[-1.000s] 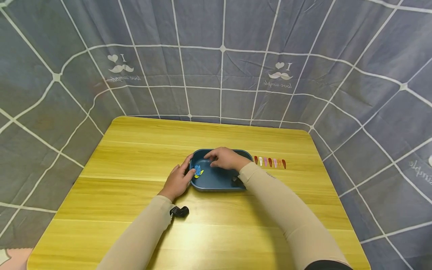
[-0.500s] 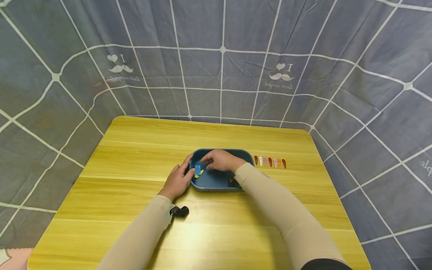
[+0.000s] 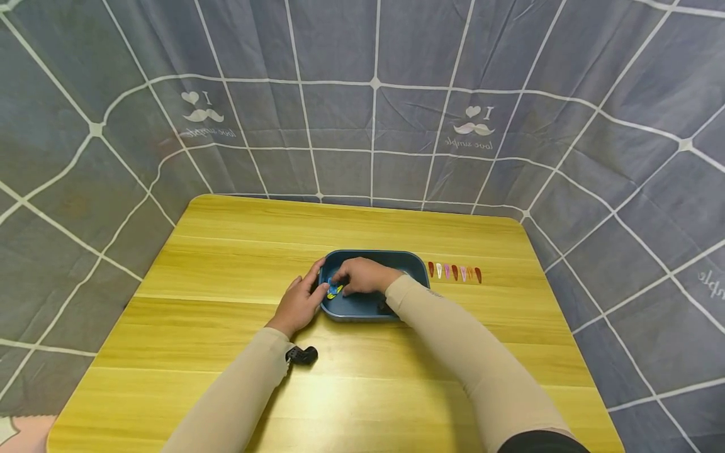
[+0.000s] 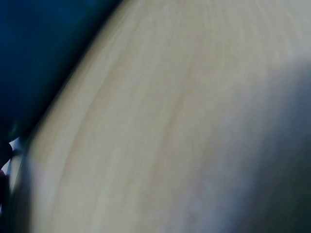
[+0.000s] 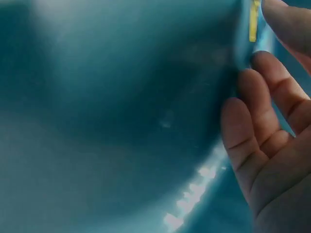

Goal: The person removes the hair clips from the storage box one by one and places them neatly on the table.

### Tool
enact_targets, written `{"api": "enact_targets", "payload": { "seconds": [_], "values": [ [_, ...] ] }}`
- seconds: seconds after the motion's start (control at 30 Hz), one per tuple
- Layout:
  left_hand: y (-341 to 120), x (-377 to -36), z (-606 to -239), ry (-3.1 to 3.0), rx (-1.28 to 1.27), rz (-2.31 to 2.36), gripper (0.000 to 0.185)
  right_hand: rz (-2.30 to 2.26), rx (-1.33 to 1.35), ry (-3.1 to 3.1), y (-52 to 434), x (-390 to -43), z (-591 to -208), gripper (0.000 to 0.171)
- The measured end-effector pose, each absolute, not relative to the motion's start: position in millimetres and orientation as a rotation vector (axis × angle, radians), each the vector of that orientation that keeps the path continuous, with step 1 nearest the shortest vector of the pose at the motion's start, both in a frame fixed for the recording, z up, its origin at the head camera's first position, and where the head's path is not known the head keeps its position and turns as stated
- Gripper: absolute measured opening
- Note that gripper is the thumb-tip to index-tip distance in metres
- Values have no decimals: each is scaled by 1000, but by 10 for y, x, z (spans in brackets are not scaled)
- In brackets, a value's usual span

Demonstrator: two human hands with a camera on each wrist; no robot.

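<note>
A dark blue tray [image 3: 362, 308] sits on the wooden table. Inside its left end lie blue hair clips [image 3: 333, 289] and a yellow hair clip [image 3: 333, 296], partly covered by the fingers. My right hand [image 3: 365, 275] reaches down into the tray, fingertips right at the clips. In the right wrist view, a gap shows between thumb and fingers of the right hand [image 5: 277, 131], with the yellow clip [image 5: 253, 22] near the thumb. My left hand [image 3: 297, 303] rests against the tray's left end, fingers extended along the outside and thumb over the rim.
Right of the tray, several hair clips [image 3: 455, 272] in dark red, white, purple, pink and orange stand in a row. The yellow wooden table [image 3: 226, 264] reaches back to a grey checked curtain [image 3: 340, 113]. A black wrist camera [image 3: 302, 355] juts from the left cuff.
My right hand has moved left and toward the near side inside the tray, its fingertips now over the blue clips. The left hand has stayed at the tray's left end.
</note>
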State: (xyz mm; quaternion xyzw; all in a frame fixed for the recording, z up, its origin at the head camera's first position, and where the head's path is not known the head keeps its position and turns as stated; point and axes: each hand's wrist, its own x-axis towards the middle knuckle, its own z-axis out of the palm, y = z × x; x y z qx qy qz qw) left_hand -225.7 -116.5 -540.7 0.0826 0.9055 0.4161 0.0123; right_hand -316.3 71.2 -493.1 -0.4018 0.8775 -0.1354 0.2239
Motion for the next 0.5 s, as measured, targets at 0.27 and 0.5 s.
{"api": "enact_targets", "payload": {
  "seconds": [0.27, 0.5],
  "values": [
    [-1147, -2267, -5434, 2842, 256, 1296, 53, -322, -1155, 2473, 676, -3165, -5012, 37],
    [-1151, -2263, -5470, 2848, 252, 1291, 53, -269, -1138, 2519, 654, -3144, -5066, 32]
  ]
}}
